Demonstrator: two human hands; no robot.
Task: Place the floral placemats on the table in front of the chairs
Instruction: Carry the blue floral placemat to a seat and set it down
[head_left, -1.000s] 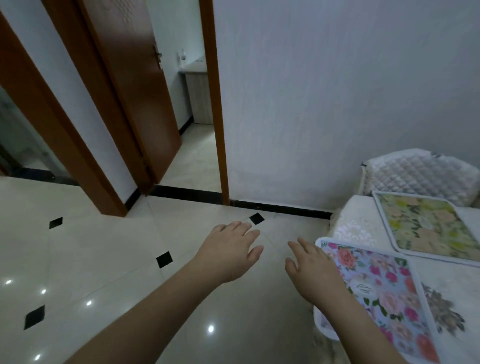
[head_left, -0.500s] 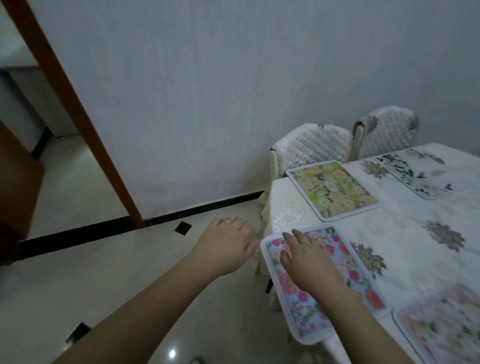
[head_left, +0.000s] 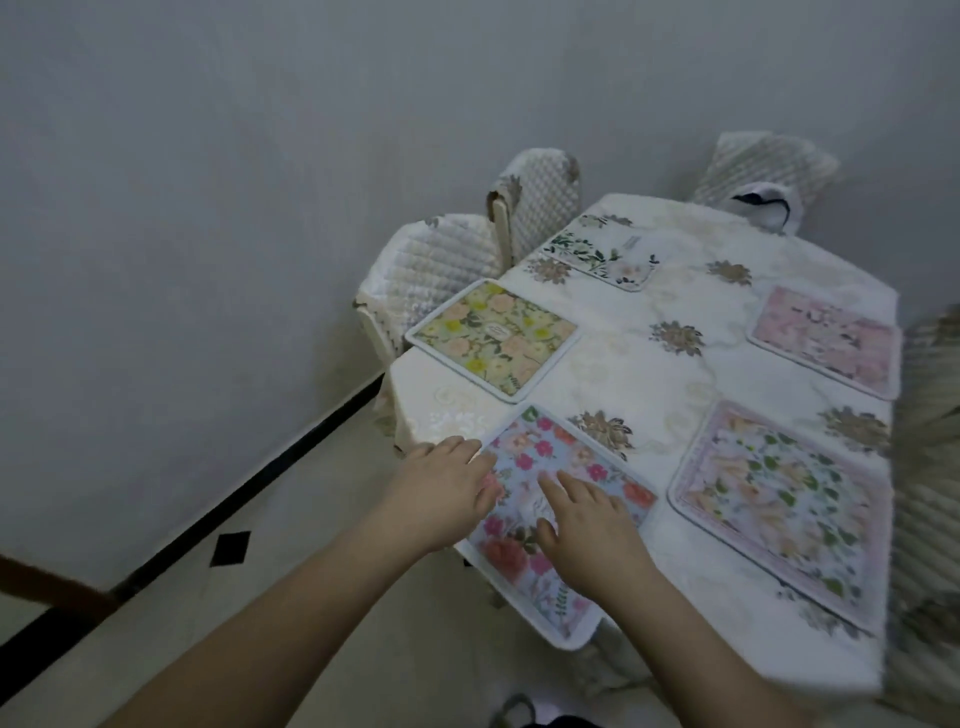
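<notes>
Four placemats lie set while both hands, fingers flat, gripping nothing, press the overhanging blue placemat (nearly done).

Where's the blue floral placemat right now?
Head view, lower centre: the blue floral placemat lies at the table's near edge, under the left hand and right hand, nearer than the yellow placemat.
</notes>
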